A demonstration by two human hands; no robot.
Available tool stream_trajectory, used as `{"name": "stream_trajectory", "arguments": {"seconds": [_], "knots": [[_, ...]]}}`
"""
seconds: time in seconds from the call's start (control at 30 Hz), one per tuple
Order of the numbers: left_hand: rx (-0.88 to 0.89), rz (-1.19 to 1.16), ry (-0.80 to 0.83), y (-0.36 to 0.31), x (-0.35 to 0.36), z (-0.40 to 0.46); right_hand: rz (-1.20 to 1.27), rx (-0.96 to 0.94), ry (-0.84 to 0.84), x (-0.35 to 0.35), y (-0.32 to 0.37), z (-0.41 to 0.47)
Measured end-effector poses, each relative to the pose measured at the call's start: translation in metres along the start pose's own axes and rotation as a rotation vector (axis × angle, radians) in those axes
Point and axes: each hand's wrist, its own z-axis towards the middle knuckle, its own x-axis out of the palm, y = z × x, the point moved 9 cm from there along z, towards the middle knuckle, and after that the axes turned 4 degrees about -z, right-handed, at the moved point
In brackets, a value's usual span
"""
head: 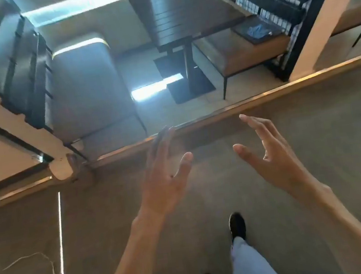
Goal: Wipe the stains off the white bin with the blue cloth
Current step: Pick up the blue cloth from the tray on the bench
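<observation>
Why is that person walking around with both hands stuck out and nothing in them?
The person is walking across the floor with the left hand and right hand open and empty. A blue cloth lies on a dark tray on the bench ahead, beside the dark table. No white bin is visible, so wiping has not begun.
</observation>
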Motion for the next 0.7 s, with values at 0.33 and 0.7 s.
{"name": "stream_trajectory", "arguments": {"seconds": [0.33, 0.7], "knots": [[-0.068, -0.008, 0.088, 0.022, 0.085, 0.111, 0.046, 0.106, -0.002, -0.023, -0.082, 0.105], [-0.123, -0.04, 0.168, 0.021, 0.198, 0.262, 0.077, 0.218, 0.046, -0.078, -0.187, 0.219]]}}
